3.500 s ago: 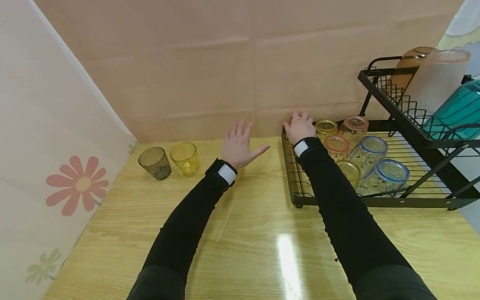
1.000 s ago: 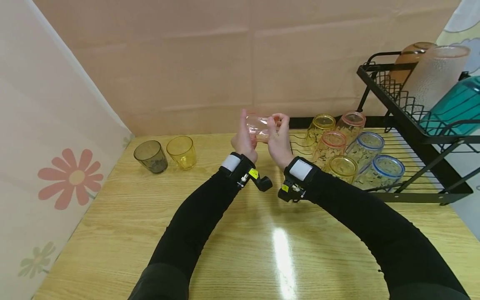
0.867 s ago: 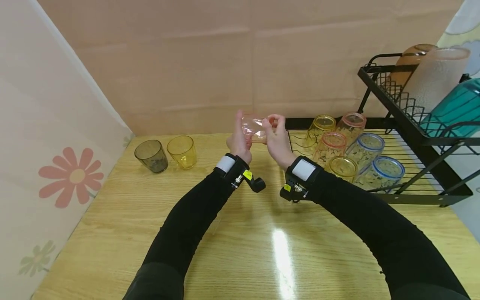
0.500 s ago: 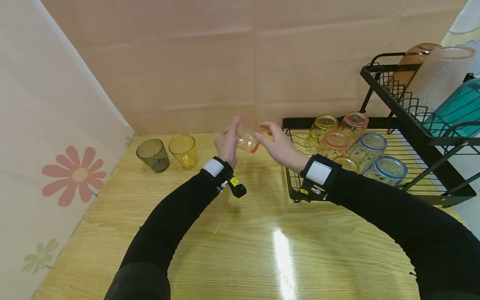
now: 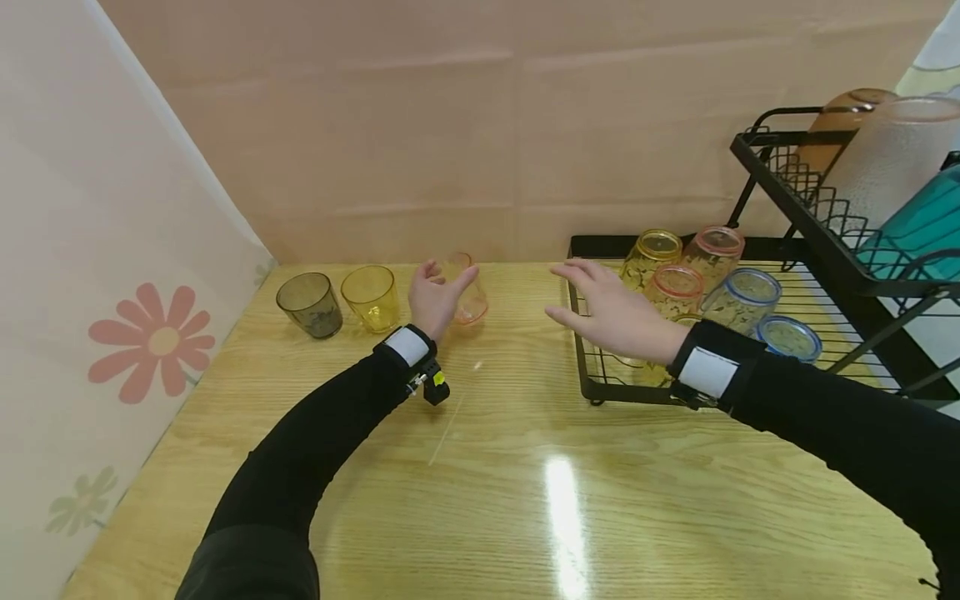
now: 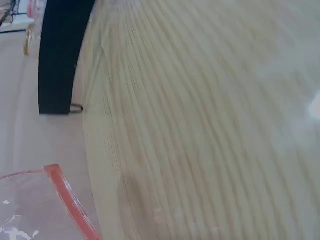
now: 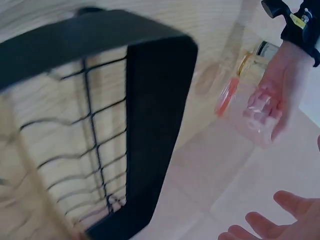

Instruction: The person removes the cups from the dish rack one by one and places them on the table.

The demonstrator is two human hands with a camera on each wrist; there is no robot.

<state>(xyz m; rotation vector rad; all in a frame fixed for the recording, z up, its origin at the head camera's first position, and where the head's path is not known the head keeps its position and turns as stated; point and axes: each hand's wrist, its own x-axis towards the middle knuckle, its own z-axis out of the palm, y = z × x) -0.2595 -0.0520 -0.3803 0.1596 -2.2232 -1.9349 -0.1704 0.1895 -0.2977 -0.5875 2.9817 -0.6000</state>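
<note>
My left hand (image 5: 437, 302) grips a clear pink drinking glass (image 5: 471, 298), mouth up and slightly tilted, to the right of the yellow glass (image 5: 371, 300). In the right wrist view, fingers wrap the pink glass (image 6: 37, 210), and its thick base appears a little above the tabletop. A grey glass (image 5: 310, 306) stands left of the yellow one. My right hand (image 5: 618, 312) holds nothing; it hovers over the left end of the black dish rack (image 5: 581, 350), fingers extended and apart from the thumb.
Several upside-down glasses with yellow, pink and blue bases, such as the blue-based glass (image 5: 742, 298), stand in the rack's lower tier. Its upper tier (image 5: 802, 218) overhangs them, holding an orange, a frosted clear and a teal vessel (image 5: 915, 225). A papered wall (image 5: 450, 125) closes the back.
Both hands held the pink glass sideways a second ago. My right hand has released it and moved right; my left has carried it left and down, turning it mouth up.
</note>
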